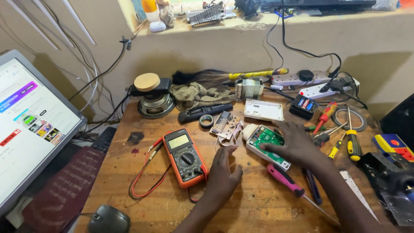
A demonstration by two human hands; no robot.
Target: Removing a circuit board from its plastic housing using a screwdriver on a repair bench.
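My right hand (297,144) lies flat with fingers spread on the right end of an opened white device with a green circuit board (264,139). My left hand (222,172) rests on the wooden bench (254,207) just left of that device, fingers loosely curled and empty, beside an orange multimeter (184,157) with red and black leads (148,172). A white cover (263,109) lies behind the device. A small brown circuit board (225,123) sits to the device's upper left.
A pink-handled screwdriver (285,180) lies in front of my right hand; yellow and red screwdrivers (351,144), a battery holder (303,105) and power strips (327,88) sit right. A monitor (26,125) stands left, a mouse (108,219) below, a speaker (154,97) and rag (196,92) behind.
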